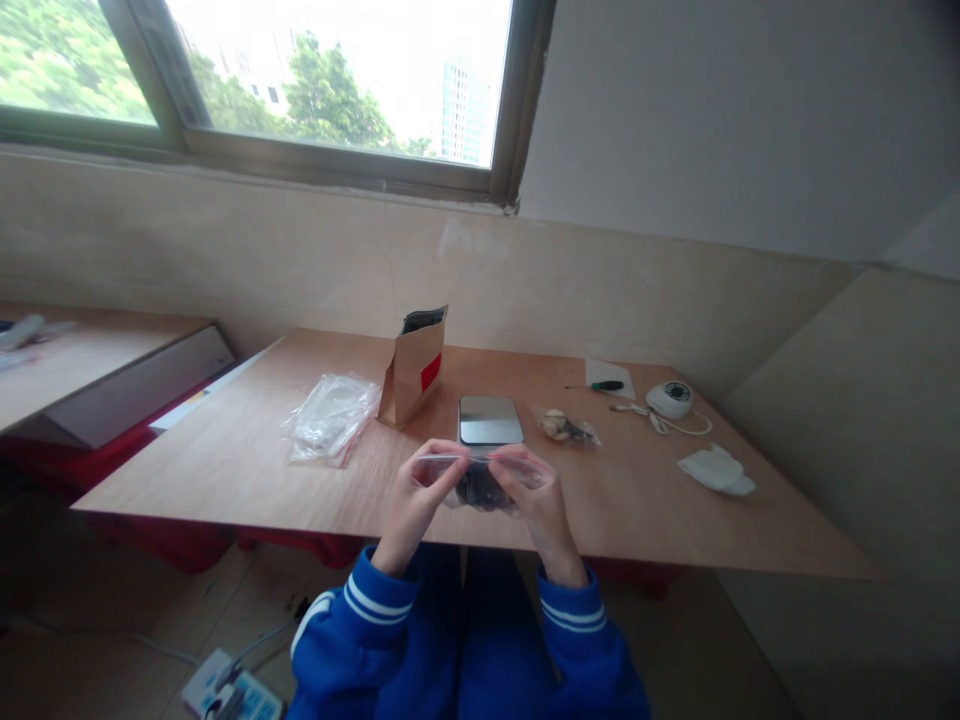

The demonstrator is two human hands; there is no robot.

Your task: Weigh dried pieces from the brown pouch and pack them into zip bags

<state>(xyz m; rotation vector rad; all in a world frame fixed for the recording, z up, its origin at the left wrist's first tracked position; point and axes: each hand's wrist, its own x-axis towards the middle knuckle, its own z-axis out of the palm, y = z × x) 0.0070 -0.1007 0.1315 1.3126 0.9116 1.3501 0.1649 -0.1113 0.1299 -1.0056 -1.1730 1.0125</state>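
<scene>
Both my hands pinch the top edge of a clear plastic bag [480, 490] at the front of the table. My left hand [421, 488] grips the edge left of its middle, and my right hand [534, 492] grips it just to the right. Dark pieces show through the bag's lower part; their kind cannot be made out. Right behind the bag lies a small scale [490, 420] with a shiny silver top. A brown paper pouch [414, 375] with a red label stands open-topped behind my left hand.
Flat clear bags [330, 415] lie on the wooden table [247, 470] at left. Rightward are a small filled bag [559, 425], a green-handled screwdriver [606, 386], a white dome camera [669, 400] with cable and a crumpled white mask-like item [716, 470]. A power strip [232, 690] lies on the floor.
</scene>
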